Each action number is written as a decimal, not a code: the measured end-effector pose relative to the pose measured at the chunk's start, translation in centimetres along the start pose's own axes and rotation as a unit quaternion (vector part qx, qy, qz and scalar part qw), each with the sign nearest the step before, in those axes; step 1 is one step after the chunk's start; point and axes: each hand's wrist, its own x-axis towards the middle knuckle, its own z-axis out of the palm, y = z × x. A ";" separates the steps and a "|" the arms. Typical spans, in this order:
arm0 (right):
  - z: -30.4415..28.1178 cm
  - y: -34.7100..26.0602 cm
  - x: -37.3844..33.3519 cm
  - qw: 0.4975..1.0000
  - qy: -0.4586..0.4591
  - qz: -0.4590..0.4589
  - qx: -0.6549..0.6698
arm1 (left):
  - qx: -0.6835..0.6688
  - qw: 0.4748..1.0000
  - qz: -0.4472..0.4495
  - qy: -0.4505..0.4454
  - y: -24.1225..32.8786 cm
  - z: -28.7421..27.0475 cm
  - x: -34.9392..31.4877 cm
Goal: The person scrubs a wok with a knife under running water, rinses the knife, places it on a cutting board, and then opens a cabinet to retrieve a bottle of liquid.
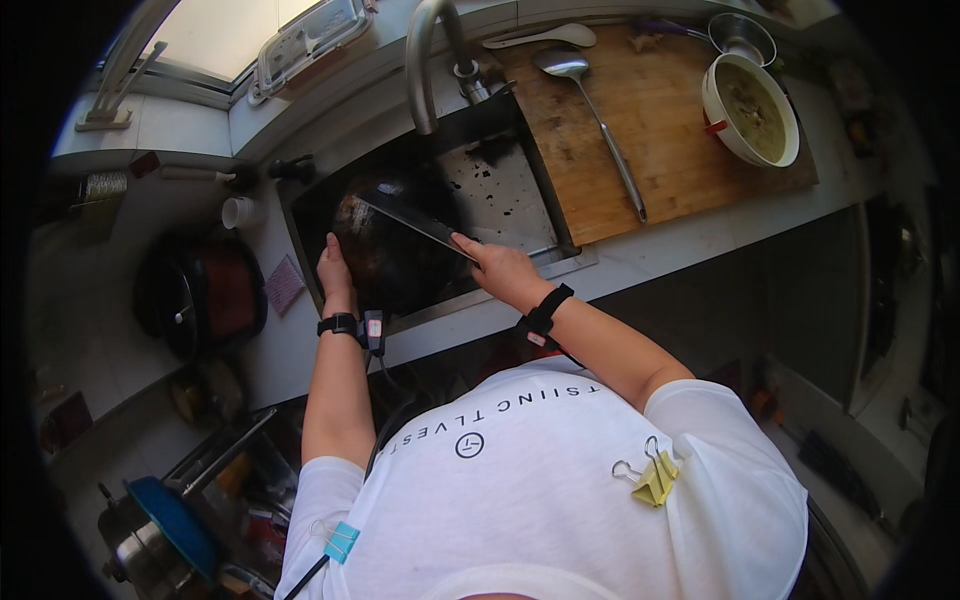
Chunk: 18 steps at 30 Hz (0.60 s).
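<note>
A blackened wok (385, 265) sits in the sink (553, 205), its rounded, scorched outside facing up. My left hand (335, 272) is closed on its left edge. In my right hand (497, 268) is a knife (415, 224), held at the sink's near side. Its long straight blade reaches up and left across the wok, with the tip by a paler, rust-brown patch. My forefinger stretches along the back of the knife. Dark flakes (487, 150) lie scattered on the sink floor to the wok's right.
A curved faucet (422, 75) hangs over the sink's far side. The wooden cutting board (660, 130) on the right bears a metal spatula (605, 125), a white spoon (540, 37) and a bowl of soup (757, 112). A red-black appliance (215, 290) stands left, near a pink cloth (284, 284).
</note>
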 end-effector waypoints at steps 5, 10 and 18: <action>1.2 0.2 1.2 0.997 0.013 0.071 0.028 | 0.013 1.000 -0.010 0.024 0.1 0.1 0.5; 2.6 -0.3 0.7 0.998 -0.028 0.003 0.053 | -0.008 0.999 -0.030 -0.013 -0.2 -0.4 1.1; 3.5 -0.6 1.3 0.997 -0.001 0.055 0.055 | 0.011 0.999 -0.041 0.009 0.0 -0.2 1.1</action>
